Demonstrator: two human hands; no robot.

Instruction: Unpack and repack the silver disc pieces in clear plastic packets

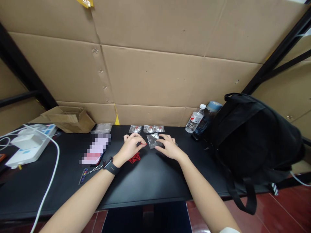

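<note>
My left hand (132,147), with a dark watch on its wrist, is closed in a pinch on a bit of red cord; only a small red tip shows at the fingertips. Just below that hand lies a loose bundle of red cord (134,158), partly covered by it. My right hand (168,146) has its thumb and fingers on the edge of a small clear plastic bag (152,141). The bag's mouth is too small to make out. Behind both hands, flat small packets (135,129) with round red-and-white contents lie in a row near the cardboard wall.
To the left are a phone (96,149), a keychain (91,171), a paper bag (70,119), clear bags (101,128) and a power strip (34,149) with a white cable. A water bottle (195,119), a blue-lidded bottle (211,111) and a black backpack (252,139) stand right.
</note>
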